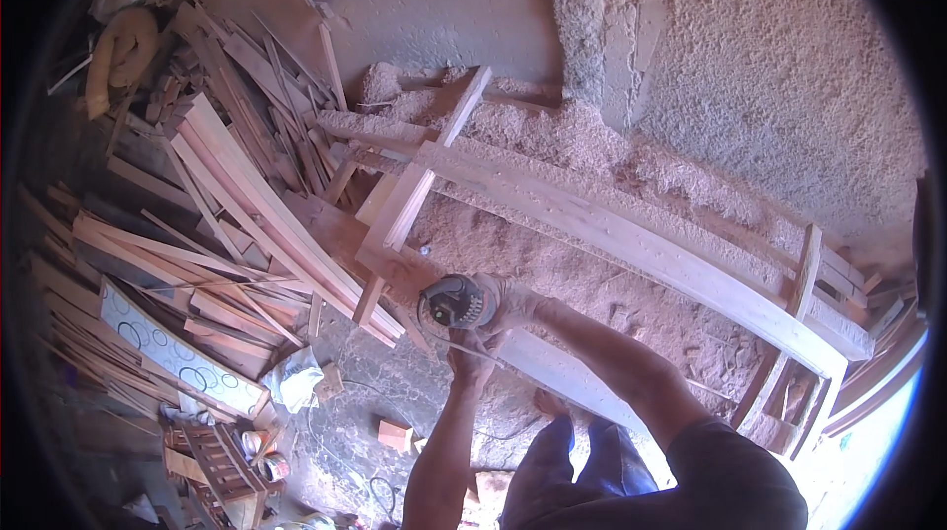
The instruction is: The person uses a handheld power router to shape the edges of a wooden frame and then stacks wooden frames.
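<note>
A handheld power tool (pixel 454 303) with a round, dark, vented body is in both my hands, over the near left corner of a large wooden frame (pixel 582 210). My left hand (pixel 471 360) grips its near side, with the fingers partly hidden. On its right side my right hand (pixel 510 305) is wrapped round the body. A thin cord trails from the tool to the right along the frame's near board (pixel 567 372). Under the tool lies the joint with the short end board (pixel 400 210); the tool hides its working face.
Stacked planks (pixel 266 205) and scrap lumber (pixel 207 283) crowd the left side. Sawdust (pixel 572 264) covers the ground inside the frame and heaps against the rough wall (pixel 779 67). A small wood block (pixel 396 434) and a slatted wooden piece (pixel 212 461) lie at the lower left.
</note>
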Demonstrator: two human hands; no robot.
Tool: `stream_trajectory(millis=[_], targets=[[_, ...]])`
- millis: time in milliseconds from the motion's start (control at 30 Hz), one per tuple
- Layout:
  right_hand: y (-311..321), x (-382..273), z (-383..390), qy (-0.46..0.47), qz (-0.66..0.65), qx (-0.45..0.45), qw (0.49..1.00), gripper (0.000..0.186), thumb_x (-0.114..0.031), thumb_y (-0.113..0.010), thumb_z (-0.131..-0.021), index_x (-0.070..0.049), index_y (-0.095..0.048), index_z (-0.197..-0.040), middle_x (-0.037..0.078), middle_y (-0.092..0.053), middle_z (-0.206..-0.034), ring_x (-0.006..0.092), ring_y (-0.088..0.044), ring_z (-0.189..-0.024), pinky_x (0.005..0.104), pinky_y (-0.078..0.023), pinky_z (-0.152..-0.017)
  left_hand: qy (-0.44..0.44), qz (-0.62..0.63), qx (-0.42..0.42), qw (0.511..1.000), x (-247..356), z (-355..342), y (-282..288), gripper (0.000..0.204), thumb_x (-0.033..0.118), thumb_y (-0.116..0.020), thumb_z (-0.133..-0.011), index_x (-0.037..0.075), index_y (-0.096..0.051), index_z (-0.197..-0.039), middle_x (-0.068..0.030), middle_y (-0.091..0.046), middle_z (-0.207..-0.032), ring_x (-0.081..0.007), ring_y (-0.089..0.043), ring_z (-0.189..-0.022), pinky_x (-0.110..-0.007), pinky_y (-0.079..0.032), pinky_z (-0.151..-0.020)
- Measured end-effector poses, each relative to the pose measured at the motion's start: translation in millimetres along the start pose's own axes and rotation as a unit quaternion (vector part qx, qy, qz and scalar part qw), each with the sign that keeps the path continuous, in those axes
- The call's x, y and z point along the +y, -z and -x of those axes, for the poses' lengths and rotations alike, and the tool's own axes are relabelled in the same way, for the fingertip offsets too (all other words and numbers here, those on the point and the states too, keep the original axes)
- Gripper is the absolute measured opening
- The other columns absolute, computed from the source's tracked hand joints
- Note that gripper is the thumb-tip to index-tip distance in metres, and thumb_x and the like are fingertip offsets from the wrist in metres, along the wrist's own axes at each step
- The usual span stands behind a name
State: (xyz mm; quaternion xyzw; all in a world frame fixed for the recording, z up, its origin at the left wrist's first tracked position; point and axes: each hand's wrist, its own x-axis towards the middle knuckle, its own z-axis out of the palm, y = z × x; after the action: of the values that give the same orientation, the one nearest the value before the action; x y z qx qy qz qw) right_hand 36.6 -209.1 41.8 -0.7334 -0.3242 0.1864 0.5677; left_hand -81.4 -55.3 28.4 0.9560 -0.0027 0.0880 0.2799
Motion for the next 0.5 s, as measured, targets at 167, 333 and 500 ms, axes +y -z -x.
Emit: stream_trajectory(millis=[167, 333, 500], targets=[[5.2, -3.9, 35.9, 0.009, 0.020, 0.021, 1.000, 0.079, -0.028, -0.094, -0.057, -0.016, -0.061, -0.128, 0.009, -0.068, -0.123, 0.0253, -0.066, -0.113, 0.0380, -0.051, -0.107, 0.018, 0.000, -0.010, 1.000, 35.7, 19.2, -0.3, 0.085, 0.037, -0.092, -0.077, -0.004, -0.055, -0.142, -0.0274, -0.057, -0.142, -0.0443, -0.055, -0.132, -0.049, -0.044, -0.113], [9.5, -2.6, 80.4, -0.022, -0.051, -0.001, 0.998, 0.081, -0.027, -0.094, -0.056, -0.016, -0.062, -0.129, 0.009, -0.068, -0.123, 0.0264, -0.066, -0.115, 0.0385, -0.051, -0.107, 0.026, 0.015, 0.002, 1.000, 56.5, 47.4, -19.6, 0.086, 0.038, -0.093, -0.076, -0.002, -0.054, -0.142, -0.0271, -0.057, -0.142, -0.0440, -0.056, -0.131, -0.049, -0.046, -0.111], [24.5, -9.7, 132.3, -0.038, -0.030, 0.001, 0.999, 0.082, -0.027, -0.094, -0.056, -0.016, -0.062, -0.130, 0.010, -0.068, -0.123, 0.0271, -0.066, -0.116, 0.0389, -0.051, -0.107, 0.035, -0.015, -0.016, 0.999, 89.1, 83.6, -40.3, 0.089, 0.036, -0.093, -0.077, -0.001, -0.051, -0.146, -0.0260, -0.057, -0.143, -0.0434, -0.058, -0.130, -0.048, -0.049, -0.108]])
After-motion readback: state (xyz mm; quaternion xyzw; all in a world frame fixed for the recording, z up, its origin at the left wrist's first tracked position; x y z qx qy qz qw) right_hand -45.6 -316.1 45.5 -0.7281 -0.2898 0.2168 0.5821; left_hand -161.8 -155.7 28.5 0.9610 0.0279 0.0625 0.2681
